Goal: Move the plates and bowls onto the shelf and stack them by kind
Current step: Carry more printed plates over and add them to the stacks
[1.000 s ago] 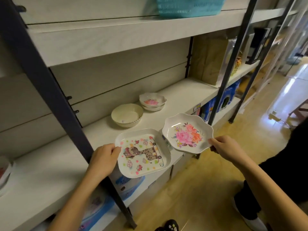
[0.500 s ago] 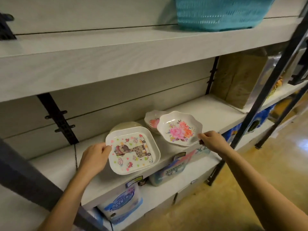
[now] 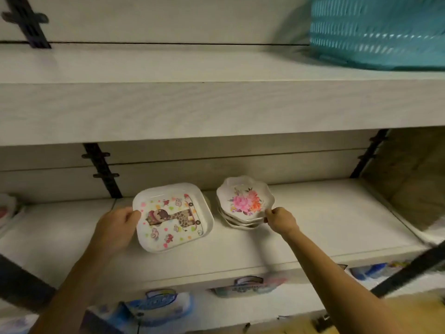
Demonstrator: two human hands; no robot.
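Note:
My left hand (image 3: 117, 227) grips the left edge of a square white plate with a giraffe picture (image 3: 172, 216), held tilted over the middle shelf (image 3: 325, 218). It hides the round cream bowl behind it. My right hand (image 3: 279, 219) pinches the right rim of a scalloped flower plate (image 3: 244, 200), which sits on top of a small stack of like scalloped plates (image 3: 240, 224) on the shelf.
A teal basket (image 3: 378, 32) stands on the upper shelf at the right. The upper shelf board (image 3: 216, 107) hangs low over the plates. More dishes (image 3: 6, 209) sit at the far left edge. Blue packages (image 3: 159, 307) fill the lower shelf. A brown box (image 3: 414, 174) is at right.
Both hands have carried their plates further in over the shelf. The flower plate has come down onto the stack of scalloped plates. The giraffe plate now covers the cream bowl.

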